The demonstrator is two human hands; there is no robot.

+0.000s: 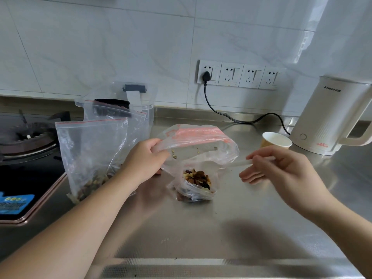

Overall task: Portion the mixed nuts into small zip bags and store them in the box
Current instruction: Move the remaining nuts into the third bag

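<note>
Two hands at work: your left hand (144, 158) pinches the crinkled clear bag (198, 146) rim; your right hand (281, 168) grips a pale spoon handle (241, 163). Nuts (198, 178) sit bagged on the brushed-steel worktop (221, 228).

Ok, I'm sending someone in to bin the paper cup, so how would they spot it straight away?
Start at the white electric kettle at the right end of the steel counter. The paper cup stands just left of its base, in front of the black cord. It is the only cup there: small, brownish outside, white inside, open on top.
</note>
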